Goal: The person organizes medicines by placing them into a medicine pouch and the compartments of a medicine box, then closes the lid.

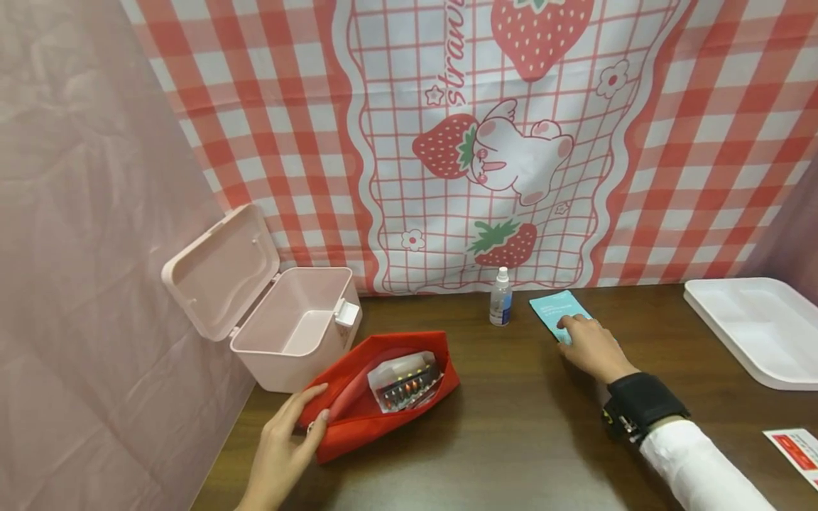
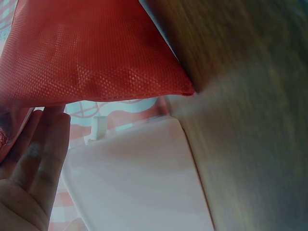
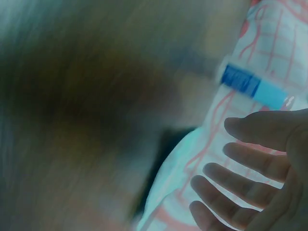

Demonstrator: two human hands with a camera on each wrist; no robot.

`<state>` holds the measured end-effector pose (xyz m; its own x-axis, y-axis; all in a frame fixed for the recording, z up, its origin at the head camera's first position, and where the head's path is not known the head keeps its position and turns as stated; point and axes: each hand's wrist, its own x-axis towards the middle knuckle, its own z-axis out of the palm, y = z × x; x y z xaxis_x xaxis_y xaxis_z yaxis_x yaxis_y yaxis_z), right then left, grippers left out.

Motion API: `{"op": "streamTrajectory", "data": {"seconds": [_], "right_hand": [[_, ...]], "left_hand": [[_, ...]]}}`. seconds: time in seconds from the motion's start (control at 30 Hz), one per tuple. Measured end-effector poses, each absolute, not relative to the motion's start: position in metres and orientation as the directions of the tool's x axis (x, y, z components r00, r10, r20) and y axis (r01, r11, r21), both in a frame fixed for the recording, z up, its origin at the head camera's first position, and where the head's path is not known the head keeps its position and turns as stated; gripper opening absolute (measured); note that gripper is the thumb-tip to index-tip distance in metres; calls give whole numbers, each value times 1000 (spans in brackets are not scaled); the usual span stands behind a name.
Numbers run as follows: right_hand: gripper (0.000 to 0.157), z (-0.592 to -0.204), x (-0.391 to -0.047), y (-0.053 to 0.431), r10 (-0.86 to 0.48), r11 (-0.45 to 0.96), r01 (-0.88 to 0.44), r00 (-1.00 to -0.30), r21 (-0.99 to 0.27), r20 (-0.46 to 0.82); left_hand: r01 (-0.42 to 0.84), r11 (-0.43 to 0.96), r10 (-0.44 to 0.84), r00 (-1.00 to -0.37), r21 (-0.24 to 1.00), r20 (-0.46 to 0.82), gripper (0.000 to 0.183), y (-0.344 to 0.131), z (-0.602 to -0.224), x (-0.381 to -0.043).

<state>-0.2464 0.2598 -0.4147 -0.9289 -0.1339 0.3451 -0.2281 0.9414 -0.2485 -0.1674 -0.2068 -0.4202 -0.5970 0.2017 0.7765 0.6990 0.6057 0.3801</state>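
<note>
A red zip pouch lies with its mouth spread, holding a clear pack of small items with coloured tips. At its left end my left hand grips the pouch, thumb on the near rim and fingers on the far one. In the left wrist view, the fingers lie along the red fabric. Over a teal flat packet hovers or rests my right hand; contact cannot be told. The right wrist view shows that hand with fingers apart, none curled round anything.
A pale pink box with its lid raised stands left, behind the pouch. A small clear bottle stands near the cloth backdrop. At right are a white compartment tray and a red-and-white card.
</note>
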Motion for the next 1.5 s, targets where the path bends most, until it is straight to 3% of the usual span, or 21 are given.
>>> {"op": "streamTrajectory", "data": {"seconds": [0.37, 0.73, 1.23, 1.5], "right_hand": [[47, -424, -261, 285, -35, 967, -88, -975, -237, 220], [68, -425, -266, 290, 60, 949, 46, -998, -312, 35], [91, -421, -266, 287, 151, 904, 126, -988, -409, 30], [99, -418, -263, 281, 139, 871, 72, -985, -486, 104]], "left_hand": [[698, 608, 205, -598, 379, 775, 46, -206, -420, -168], [709, 601, 209, -586, 369, 783, 46, -206, -419, -168], [706, 608, 208, -584, 364, 785, 46, -206, -419, -169], [696, 613, 201, -596, 374, 778, 46, -207, -419, -168]]}}
